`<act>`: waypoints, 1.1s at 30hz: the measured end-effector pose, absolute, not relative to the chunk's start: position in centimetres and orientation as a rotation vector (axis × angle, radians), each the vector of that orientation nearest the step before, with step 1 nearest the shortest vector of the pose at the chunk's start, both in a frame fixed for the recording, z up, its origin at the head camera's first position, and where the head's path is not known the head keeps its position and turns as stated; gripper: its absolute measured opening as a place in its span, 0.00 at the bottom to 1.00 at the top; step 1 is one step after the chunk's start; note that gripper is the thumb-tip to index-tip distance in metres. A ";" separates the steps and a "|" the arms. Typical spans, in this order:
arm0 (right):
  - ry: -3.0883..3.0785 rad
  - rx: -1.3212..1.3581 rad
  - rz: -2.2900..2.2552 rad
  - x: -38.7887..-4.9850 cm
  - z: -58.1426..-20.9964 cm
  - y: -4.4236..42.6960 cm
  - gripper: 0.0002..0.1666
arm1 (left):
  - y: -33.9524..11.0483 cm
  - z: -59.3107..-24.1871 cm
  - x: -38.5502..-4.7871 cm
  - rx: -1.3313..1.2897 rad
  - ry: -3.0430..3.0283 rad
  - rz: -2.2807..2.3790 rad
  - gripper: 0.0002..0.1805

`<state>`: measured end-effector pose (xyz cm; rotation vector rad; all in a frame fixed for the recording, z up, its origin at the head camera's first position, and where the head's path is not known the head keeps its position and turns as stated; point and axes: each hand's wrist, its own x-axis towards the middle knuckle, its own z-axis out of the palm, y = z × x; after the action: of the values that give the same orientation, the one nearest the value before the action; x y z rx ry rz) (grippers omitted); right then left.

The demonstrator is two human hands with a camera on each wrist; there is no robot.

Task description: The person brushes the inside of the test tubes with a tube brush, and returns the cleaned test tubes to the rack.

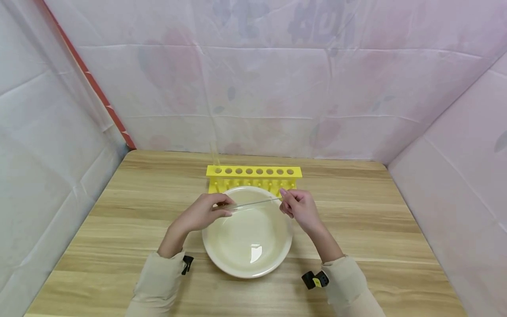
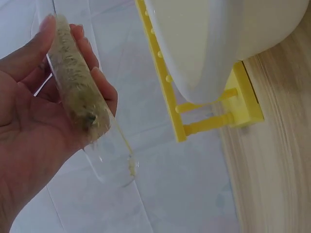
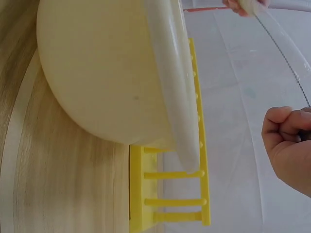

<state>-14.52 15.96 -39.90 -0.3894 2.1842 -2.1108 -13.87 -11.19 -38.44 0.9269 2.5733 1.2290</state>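
My left hand (image 1: 203, 212) grips a clear glass test tube (image 2: 108, 167) between thumb and fingers, above a cream basin (image 1: 246, 275). Inside the tube, the pale bristles of a test tube brush (image 2: 73, 73) show in the left wrist view, stopping short of the rounded end. From the tube's mouth the brush's thin twisted wire handle (image 3: 281, 52) runs across to my right hand (image 1: 304, 210). The fingers of that hand are curled round the wire, over the basin's right rim. Water seems to stand in the basin, with a bright reflection on it.
A yellow test tube rack (image 1: 253, 171) with a row of holes stands just behind the basin. Another clear tube (image 1: 215, 155) rises from its leftmost hole. The wood-grain table (image 1: 356, 198) is enclosed by pale cloth walls (image 1: 261, 88) at the back and sides.
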 end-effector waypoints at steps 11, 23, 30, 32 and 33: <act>1.868 -0.145 -2.199 -14.7 -39.3 16.1 0.28 | -11.2 -38.6 -13.8 0.867 2.632 1.186 0.07; 1.687 0.046 -2.195 -15.0 -39.3 17.0 0.29 | -11.2 -39.1 -13.8 0.862 2.709 1.144 0.07; 1.831 -0.173 -2.212 -14.9 -40.0 17.5 0.27 | -11.9 -39.3 -13.8 0.883 2.646 1.173 0.08; 1.872 -0.217 -2.214 -14.9 -40.2 17.8 0.26 | -12.0 -39.3 -13.8 0.907 2.619 1.180 0.07; 1.906 -0.239 -2.210 -14.9 -40.3 17.9 0.27 | -12.1 -39.2 -13.7 0.909 2.606 1.183 0.07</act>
<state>-14.91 17.85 -40.30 -0.2385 1.9056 -2.2099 -13.75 -12.12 -39.22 0.9093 2.6061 1.1835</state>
